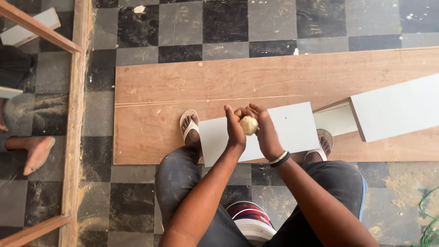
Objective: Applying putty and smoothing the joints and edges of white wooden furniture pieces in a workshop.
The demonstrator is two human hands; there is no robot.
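My left hand (234, 128) and my right hand (266, 132) are pressed together around a small pale ball (249, 125) of dough-like material. Both hands hover above a small white board (292, 128) lying on a large brown plywood sheet (274, 77). My feet in white sandals rest at either side of the white board. A dark and white wristband sits on my right wrist.
A white box-shaped panel piece (395, 107) lies on the plywood at the right. A wooden frame (73, 114) runs along the left, with another person's bare foot (36, 153) beyond it. Sawdust is scattered over the checkered floor. A green cord (430, 219) lies at bottom right.
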